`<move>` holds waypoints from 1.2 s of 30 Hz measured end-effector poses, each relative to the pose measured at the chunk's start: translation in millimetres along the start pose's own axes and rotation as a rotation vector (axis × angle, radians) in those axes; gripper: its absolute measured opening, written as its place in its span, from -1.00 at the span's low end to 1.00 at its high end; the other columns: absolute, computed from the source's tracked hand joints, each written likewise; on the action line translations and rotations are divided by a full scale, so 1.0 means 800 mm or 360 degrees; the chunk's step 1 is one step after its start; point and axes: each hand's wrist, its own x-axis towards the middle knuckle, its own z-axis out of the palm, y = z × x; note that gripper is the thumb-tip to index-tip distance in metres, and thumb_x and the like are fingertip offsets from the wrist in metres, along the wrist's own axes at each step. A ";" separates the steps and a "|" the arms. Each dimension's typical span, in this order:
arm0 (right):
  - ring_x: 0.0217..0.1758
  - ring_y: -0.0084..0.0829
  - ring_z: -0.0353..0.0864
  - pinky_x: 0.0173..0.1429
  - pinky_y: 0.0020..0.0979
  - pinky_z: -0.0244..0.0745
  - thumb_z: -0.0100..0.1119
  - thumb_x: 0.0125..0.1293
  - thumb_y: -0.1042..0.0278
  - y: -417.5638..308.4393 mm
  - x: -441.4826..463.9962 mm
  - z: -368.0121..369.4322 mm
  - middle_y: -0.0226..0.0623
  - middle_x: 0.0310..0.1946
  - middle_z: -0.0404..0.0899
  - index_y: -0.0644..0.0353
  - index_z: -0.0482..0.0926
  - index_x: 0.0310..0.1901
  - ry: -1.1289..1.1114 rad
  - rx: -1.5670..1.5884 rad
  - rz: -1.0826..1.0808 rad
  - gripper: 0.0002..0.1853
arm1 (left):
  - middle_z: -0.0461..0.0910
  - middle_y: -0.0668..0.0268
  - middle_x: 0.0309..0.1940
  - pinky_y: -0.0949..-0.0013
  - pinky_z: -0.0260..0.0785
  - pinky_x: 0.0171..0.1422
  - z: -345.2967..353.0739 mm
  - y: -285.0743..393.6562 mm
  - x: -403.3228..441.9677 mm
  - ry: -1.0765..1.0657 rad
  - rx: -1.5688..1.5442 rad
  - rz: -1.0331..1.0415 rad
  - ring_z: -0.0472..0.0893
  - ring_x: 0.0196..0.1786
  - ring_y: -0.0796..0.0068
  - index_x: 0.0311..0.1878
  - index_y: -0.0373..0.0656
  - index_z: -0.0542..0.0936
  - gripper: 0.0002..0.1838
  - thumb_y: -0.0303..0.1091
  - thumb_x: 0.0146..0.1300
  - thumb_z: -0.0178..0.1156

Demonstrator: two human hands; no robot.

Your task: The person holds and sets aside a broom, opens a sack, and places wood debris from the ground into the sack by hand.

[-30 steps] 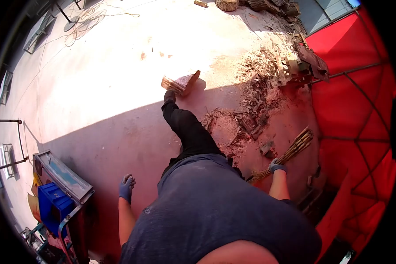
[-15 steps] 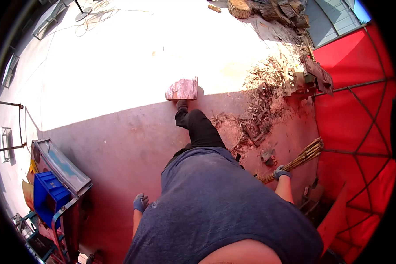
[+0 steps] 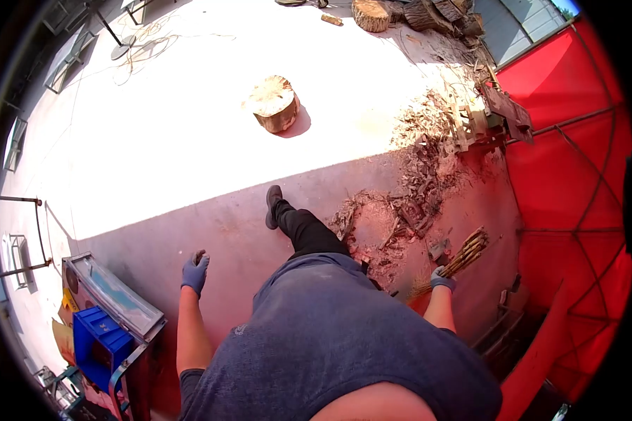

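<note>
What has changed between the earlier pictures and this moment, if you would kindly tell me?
The log section has moved forward from the shade's edge into the sunlight, and now has a round sawn face upward. The shoe, earlier right at it, is now apart from it, in the shade. The right hand still grips the bundle of sticks; the wood debris stayed put.

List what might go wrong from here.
The log ahead of the shoe could become a trip hazard. Loose wood scraps beside the leg might slide underfoot. The stick bundle in the right hand could catch the red sheeting if swung outward.
</note>
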 end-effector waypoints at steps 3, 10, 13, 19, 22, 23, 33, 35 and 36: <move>-0.36 -0.36 0.62 -0.35 -0.23 0.59 -0.03 0.30 0.18 0.032 0.018 -0.056 -0.37 -0.32 0.63 0.04 0.57 -0.17 -0.0227 -0.0049 -0.0098 -0.78 | 0.64 0.23 -0.11 0.46 0.44 -0.13 0.019 0.144 0.072 -0.0195 0.0163 0.0248 0.59 -0.13 0.56 0.17 -0.22 0.50 -0.58 -0.23 0.30 0.18; -0.65 -0.47 0.17 -0.45 -0.37 0.38 -0.23 0.42 0.39 0.196 -0.142 -0.126 -0.43 -0.47 0.39 0.07 0.45 -0.30 -0.0444 -0.1115 0.0029 -0.79 | 0.62 0.13 -0.06 0.26 0.43 0.15 0.059 0.375 0.092 -0.0963 0.0792 0.0971 0.61 0.02 0.26 0.15 -0.18 0.52 -0.54 -0.13 0.26 0.20; -0.27 -0.35 0.48 -0.07 -0.24 0.51 -0.31 0.43 0.34 0.220 -0.078 -0.151 -0.27 -0.24 0.50 0.29 0.46 0.00 -0.0493 -0.0549 0.0119 -0.66 | 0.64 0.16 -0.09 0.30 0.43 0.15 0.025 0.399 0.056 -0.1119 0.0750 0.1204 0.62 0.01 0.33 0.18 -0.16 0.51 -0.58 -0.23 0.28 0.21; -0.59 -0.47 0.42 -0.45 -0.47 0.45 0.03 0.30 0.38 0.341 -0.211 -0.139 -0.41 -0.56 0.42 0.06 0.41 -0.39 -0.0449 -0.0325 0.0289 -0.91 | 0.56 0.18 0.06 0.27 0.40 0.18 -0.064 0.369 -0.005 -0.1133 0.0376 0.1339 0.56 0.11 0.32 0.22 -0.17 0.48 -0.46 -0.36 0.13 0.32; -0.56 -0.44 0.51 -0.49 -0.43 0.49 0.03 0.33 0.33 0.393 -0.236 -0.214 -0.40 -0.53 0.45 0.06 0.35 -0.34 -0.0475 -0.0265 0.0293 -0.89 | 0.35 0.16 0.31 0.18 0.33 0.27 -0.105 0.367 -0.056 -0.1152 0.0358 0.1558 0.39 0.32 0.22 0.35 -0.15 0.35 -0.19 -0.33 -0.05 0.41; -0.53 -0.43 0.53 -0.48 -0.40 0.51 0.03 0.34 0.32 0.407 -0.249 -0.245 -0.40 -0.51 0.46 0.07 0.34 -0.32 -0.0446 -0.0247 0.0278 -0.89 | 0.24 0.13 0.40 0.13 0.30 0.31 -0.119 0.366 -0.074 -0.1177 0.0455 0.1645 0.30 0.40 0.19 0.39 -0.15 0.28 -0.07 -0.30 -0.13 0.45; -0.46 -0.13 0.46 -0.27 -0.03 0.55 0.06 0.35 0.14 0.422 -0.350 -0.562 -0.15 -0.44 0.40 0.15 0.32 -0.28 -0.0323 -0.0451 0.0274 -0.74 | 0.57 0.04 0.07 0.25 0.47 0.13 -0.163 0.212 -0.210 -0.2236 0.0900 0.1559 0.62 0.07 0.14 0.11 -0.27 0.54 -0.45 -0.32 0.03 0.42; -0.40 -0.14 0.48 -0.21 -0.01 0.53 0.09 0.33 0.06 0.395 -0.367 -0.581 -0.17 -0.42 0.41 0.15 0.35 -0.26 -0.0395 -0.0275 0.0346 -0.69 | 0.57 0.02 0.07 0.29 0.49 0.11 -0.161 0.206 -0.237 -0.2319 0.0777 0.1793 0.63 0.07 0.16 0.10 -0.26 0.55 -0.53 -0.43 0.08 0.35; -0.34 -0.15 0.49 -0.16 0.02 0.52 0.13 0.32 -0.03 0.383 -0.377 -0.586 -0.18 -0.41 0.42 0.14 0.38 -0.23 -0.0471 -0.0137 0.0411 -0.64 | 0.58 0.01 0.06 0.30 0.50 0.10 -0.157 0.203 -0.247 -0.2338 0.0658 0.1809 0.64 0.05 0.16 0.09 -0.26 0.56 -0.57 -0.47 0.11 0.32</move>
